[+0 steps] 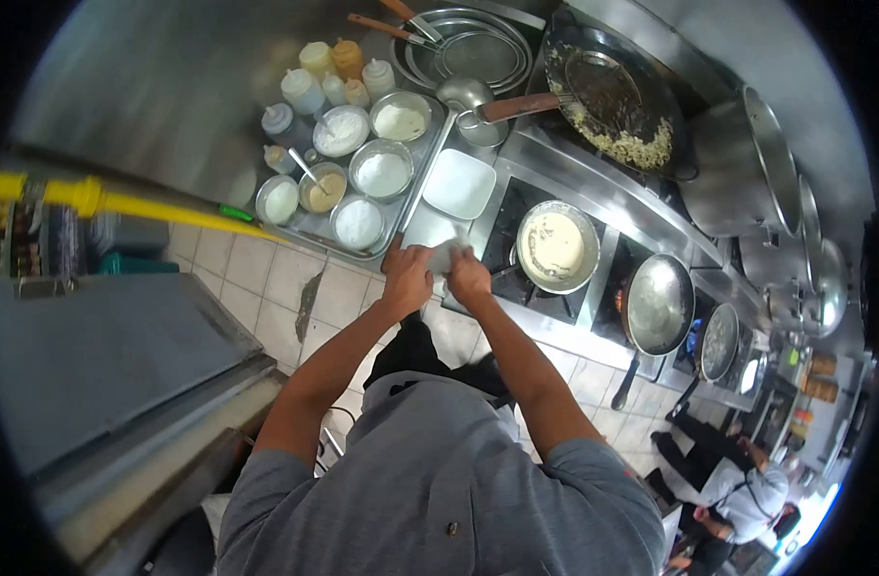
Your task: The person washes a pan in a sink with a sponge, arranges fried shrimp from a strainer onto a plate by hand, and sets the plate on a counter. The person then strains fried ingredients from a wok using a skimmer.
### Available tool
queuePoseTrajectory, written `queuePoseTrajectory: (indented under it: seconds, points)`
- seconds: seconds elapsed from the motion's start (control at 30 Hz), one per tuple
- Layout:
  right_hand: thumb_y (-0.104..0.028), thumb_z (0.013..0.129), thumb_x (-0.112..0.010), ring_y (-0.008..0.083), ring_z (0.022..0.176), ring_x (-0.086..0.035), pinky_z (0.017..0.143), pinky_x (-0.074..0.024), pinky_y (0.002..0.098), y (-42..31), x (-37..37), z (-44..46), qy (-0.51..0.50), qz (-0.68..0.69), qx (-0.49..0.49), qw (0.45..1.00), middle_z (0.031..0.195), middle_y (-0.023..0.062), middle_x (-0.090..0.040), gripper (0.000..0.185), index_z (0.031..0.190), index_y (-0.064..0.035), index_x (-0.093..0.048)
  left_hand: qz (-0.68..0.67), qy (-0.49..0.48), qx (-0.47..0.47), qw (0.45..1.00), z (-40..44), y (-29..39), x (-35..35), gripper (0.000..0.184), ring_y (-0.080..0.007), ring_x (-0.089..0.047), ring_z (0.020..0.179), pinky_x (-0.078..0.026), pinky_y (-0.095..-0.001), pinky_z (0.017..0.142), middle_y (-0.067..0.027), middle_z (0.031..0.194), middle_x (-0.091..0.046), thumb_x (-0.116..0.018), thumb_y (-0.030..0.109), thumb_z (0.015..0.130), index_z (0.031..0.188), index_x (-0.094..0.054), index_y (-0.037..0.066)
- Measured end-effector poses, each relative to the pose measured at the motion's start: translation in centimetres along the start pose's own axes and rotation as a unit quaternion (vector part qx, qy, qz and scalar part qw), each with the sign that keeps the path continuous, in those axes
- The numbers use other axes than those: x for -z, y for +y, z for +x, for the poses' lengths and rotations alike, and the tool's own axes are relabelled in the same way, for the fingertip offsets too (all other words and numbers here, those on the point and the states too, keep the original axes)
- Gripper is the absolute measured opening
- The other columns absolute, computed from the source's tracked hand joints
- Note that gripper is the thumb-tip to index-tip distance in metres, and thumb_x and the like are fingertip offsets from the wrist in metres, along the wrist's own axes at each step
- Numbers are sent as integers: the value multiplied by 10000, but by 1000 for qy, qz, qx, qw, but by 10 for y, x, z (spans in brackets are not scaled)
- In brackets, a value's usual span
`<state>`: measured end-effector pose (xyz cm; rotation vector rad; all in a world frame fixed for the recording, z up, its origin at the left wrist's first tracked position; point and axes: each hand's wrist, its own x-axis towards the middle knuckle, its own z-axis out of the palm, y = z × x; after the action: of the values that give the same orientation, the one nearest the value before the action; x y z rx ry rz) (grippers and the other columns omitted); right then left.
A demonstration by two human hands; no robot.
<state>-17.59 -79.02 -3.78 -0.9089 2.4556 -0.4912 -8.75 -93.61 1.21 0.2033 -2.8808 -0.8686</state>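
At the counter's front edge, my left hand and my right hand are close together with fingers curled in. A pale, blurred thing shows between them; I cannot make out its kind. A brown wooden handle lies beside my left hand. Just beyond my hands sits a white square dish. To the right, a pan of creamy pale mixture rests on the stove. Left of my hands, a metal tray carries several bowls of white and tan powders or seasonings, one with a spoon.
Squeeze bottles stand behind the bowls. A large wok holds rice-like food under a strainer. A frying pan and a smaller pan are on burners, handles jutting forward. A yellow pole crosses at left. Another person is at lower right.
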Motion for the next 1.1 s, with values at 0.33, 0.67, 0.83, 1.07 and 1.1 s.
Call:
queuePoseTrajectory:
  seconds: [0.33,0.67,0.83,1.07,1.1]
  points:
    - [-112,808,-626,456,1162,-507,921,-479,522,-44,36,-21,152,18,-309,939,1289,334,-413,535,1296,10,-441,22,-50,-116,992,117,-11,-35,320,-335,-559,1051,-461,-447,878,-134,1099,-618,-592,80,818,1132,-593,17]
    - [-389,935,-625,241,1074,-569,918,-484,424,-34,185,65,215,767,-112,594,1176,121,-576,499,1240,-8,-519,45,-153,-191,969,76,-49,-20,191,-303,-565,989,-489,-410,841,-99,983,-630,-543,16,788,929,-663,61]
    - [-327,973,-580,238,954,-592,854,-505,429,-64,260,124,183,923,-4,339,1000,100,-586,307,1026,-31,-519,51,-130,-168,976,69,-51,-15,228,-320,-567,989,-482,-416,880,-123,973,-637,-529,-2,799,964,-683,28]
    - [-175,988,-530,176,570,-492,520,-474,369,-65,264,105,309,869,-33,384,721,55,-488,148,930,-66,-448,28,-142,-182,973,36,-28,34,376,-323,-544,1045,-468,-448,871,-145,1084,-590,-639,73,783,1157,-608,38]
    - [-175,985,-537,176,573,-495,516,-474,368,-67,267,91,303,851,-42,427,720,54,-490,156,919,-62,-452,28,-146,-208,967,30,-31,42,375,-327,-551,1028,-469,-453,866,-149,1068,-592,-645,93,788,1158,-605,39]
